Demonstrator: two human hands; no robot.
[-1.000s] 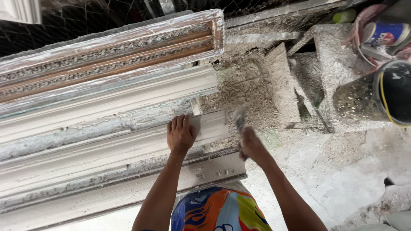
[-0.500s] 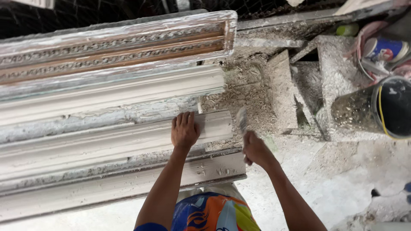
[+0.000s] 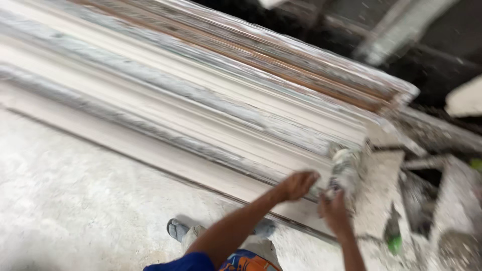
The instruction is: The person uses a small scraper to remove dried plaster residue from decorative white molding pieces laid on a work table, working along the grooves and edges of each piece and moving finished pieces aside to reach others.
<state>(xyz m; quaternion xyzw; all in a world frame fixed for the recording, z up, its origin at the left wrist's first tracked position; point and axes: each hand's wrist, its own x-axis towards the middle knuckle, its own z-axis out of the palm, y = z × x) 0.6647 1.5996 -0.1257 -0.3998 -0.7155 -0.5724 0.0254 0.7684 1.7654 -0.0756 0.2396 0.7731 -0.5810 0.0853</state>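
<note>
Both hands meet the white moulding, lying upper-left to lower-right.

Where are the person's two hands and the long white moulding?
left hand (image 3: 298, 184): head view, back of the hand.
right hand (image 3: 333, 211): head view, knuckles.
long white moulding (image 3: 201, 108): head view, its ridged middle.

Head camera looks down, tilted, close over the plaster moulding.

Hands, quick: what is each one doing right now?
Left hand: curled, resting on the white plaster moulding; grip cannot be told.
Right hand: closed on a plaster-caked tool.
</note>
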